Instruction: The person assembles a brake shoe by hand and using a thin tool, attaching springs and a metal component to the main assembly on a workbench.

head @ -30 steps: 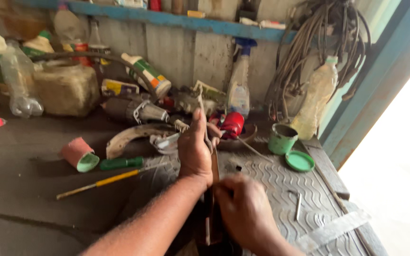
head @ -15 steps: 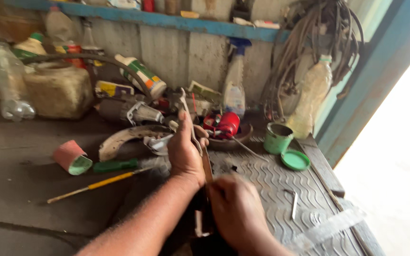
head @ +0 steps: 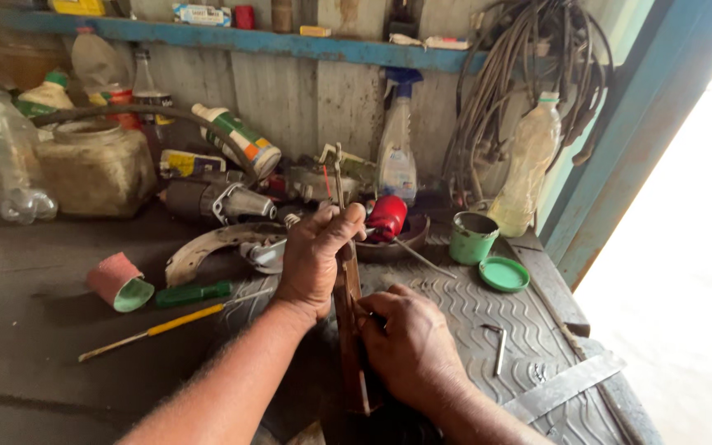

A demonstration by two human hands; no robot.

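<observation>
Both hands on upright rusty bar [head: 349, 330], workbench [head: 35, 330].
L hand [head: 313, 262] slid up since prev frames, grips top; R hand [head: 409, 346] clamps lower, prob. steadying.
</observation>
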